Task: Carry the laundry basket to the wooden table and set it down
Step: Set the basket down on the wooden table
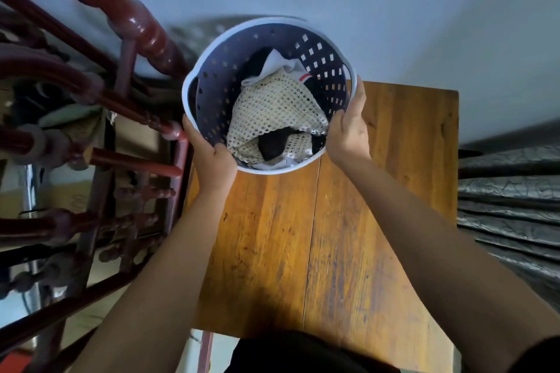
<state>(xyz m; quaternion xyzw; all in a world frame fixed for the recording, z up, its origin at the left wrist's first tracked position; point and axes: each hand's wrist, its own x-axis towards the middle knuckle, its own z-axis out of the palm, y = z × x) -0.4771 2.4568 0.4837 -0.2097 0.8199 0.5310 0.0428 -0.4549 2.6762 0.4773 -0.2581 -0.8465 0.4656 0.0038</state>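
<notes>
Here the wooden worktop (pixel 378 206) fills the middle of the view, its planks worn and stained, running away from the person toward a pale wall. Left of the worktop stands dark red turned-wood furniture (pixel 91 136), its spindles and rails close against the worktop's left edge. Right of the worktop lies a crumpled grey cover (pixel 512 206).

Over the worktop's far left part is the round laundry basket (pixel 218 94), purple with a pale rim and square holes in its wall. Its far side reaches past the worktop's far edge; whether its base touches the wood cannot be told. Inside it lie a cream mesh cloth (pixel 278 109), dark garments and a white piece.

Both bare forearms reach out across the worktop to the basket. The left hand (pixel 212 157) has its grip closed on the near left of the rim, thumb hooked inside and fingers under the outside. The right hand (pixel 348 127) has its grip closed on the right of the rim, thumb over the edge and fingers spread along the outer wall. The basket sits between the two hands.
</notes>
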